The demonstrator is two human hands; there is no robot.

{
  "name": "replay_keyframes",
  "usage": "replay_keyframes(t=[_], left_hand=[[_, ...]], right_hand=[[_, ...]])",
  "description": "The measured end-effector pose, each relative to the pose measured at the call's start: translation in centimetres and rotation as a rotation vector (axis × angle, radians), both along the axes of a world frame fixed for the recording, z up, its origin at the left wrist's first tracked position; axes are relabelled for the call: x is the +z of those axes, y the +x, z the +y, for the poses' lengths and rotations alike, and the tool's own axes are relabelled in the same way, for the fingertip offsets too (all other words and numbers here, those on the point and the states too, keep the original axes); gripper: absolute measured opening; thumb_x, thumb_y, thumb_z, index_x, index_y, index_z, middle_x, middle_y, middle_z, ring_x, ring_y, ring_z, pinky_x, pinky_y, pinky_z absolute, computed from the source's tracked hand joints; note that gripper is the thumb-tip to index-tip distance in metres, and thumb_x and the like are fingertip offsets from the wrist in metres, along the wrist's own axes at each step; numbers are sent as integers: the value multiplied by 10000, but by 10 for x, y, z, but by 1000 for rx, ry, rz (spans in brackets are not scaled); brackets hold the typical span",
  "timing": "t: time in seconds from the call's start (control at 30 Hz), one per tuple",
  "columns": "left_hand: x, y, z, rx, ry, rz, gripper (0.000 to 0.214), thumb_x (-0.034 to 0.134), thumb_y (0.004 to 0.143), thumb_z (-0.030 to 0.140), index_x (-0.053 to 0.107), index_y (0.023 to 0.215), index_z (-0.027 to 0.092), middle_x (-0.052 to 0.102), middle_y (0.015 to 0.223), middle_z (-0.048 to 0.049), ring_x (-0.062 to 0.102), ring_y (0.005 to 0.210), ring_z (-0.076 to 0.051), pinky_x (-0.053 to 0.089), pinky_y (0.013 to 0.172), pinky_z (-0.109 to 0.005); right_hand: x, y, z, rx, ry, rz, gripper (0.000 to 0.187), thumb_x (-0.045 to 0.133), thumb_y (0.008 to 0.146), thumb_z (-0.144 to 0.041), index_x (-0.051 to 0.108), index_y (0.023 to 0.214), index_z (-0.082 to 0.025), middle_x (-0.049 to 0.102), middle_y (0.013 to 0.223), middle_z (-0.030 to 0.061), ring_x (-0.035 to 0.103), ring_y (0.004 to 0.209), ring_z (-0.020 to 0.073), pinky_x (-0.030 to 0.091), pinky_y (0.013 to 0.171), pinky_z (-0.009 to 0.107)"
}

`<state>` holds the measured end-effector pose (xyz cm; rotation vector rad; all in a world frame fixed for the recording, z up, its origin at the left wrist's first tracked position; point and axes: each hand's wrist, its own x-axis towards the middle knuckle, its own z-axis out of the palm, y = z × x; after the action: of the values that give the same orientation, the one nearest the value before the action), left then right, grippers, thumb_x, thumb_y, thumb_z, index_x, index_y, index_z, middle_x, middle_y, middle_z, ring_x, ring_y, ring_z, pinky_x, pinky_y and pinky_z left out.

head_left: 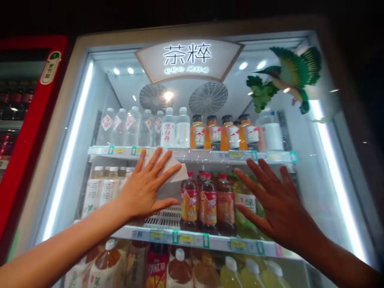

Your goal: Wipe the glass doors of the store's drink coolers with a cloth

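A glass-fronted drinks fridge fills the view. My left hand is spread out before its middle shelves, palm toward the glass. A thin white sheet, like a tissue or wipe, shows behind its fingers and seems pressed flat against the glass. My right hand is also open, fingers spread, in front of a bottle with yellow-green liquid. Nothing shows in the right hand; whether its palm touches the glass I cannot tell. Red-labelled tea bottles stand behind the glass between my hands.
Clear water bottles and orange drinks line the upper shelf. Bigger bottles stand below. A lit sign hangs at the top, and a bird sticker is at upper right. A red-framed fridge stands left.
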<state>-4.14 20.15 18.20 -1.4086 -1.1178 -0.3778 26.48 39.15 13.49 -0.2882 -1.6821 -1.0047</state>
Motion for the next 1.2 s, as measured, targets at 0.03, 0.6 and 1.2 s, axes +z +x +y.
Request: replay_keyframes(t=[0.03,0.6,1.2], left_hand=[[6,11,7,0,13,-10,804,365,931,768,195,1607,366,143,1732,-70,38,1608,-331,0,1279,-644],[66,189,120,-86,-101,109,783,343,926,783,309,1583,358,159,1732,-32,47,1606,-321,-32,1286,-595],[62,277,159,-229,-405,118,637,144,1043,591,333,1580,306,159,1718,-15,5,1604,-234,-52,1298,-569]], right_hand=[[-2,9,4,1,-1,-8,699,493,1029,-482,200,1641,-315,223,1713,84,181,1584,324,147,1265,646],[-28,106,64,130,-32,24,759,570,983,-355,202,1636,-233,327,1665,142,233,1574,319,208,1254,673],[-28,115,59,367,161,143,508,637,914,-256,487,1399,-221,616,1236,103,571,1255,261,498,1098,497]])
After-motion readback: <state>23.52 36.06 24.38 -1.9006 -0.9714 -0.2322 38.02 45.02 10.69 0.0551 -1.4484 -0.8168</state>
